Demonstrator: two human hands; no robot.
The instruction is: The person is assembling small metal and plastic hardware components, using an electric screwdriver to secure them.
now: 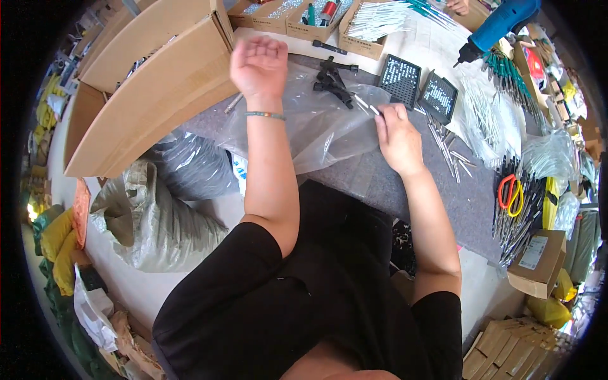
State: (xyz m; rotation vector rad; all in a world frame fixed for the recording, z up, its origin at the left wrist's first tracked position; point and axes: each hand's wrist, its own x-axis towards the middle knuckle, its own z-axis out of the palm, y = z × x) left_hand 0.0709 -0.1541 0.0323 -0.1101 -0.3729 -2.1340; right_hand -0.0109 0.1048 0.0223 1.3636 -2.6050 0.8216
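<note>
My left hand [259,66] is raised beside the large cardboard box, palm showing, its slightly curled fingers apart and holding nothing. Over the table, my right hand [400,139] pinches a thin metal rod [362,103] between thumb and fingers. The rod points toward several black T-shaped handles [332,81] piled on a clear plastic bag [323,136]. One more black piece [329,47] lies beyond the pile. Loose metal rods [451,152] are scattered to the right of my right hand.
The cardboard box [152,107] stands at the left. Two black trays of small metal parts [400,77] sit ahead, before boxes of rods [370,28]. A blue power driver [503,28] hangs at upper right. Red-and-yellow scissors [510,196] lie among dark shafts. A woven sack [152,215] stands lower left.
</note>
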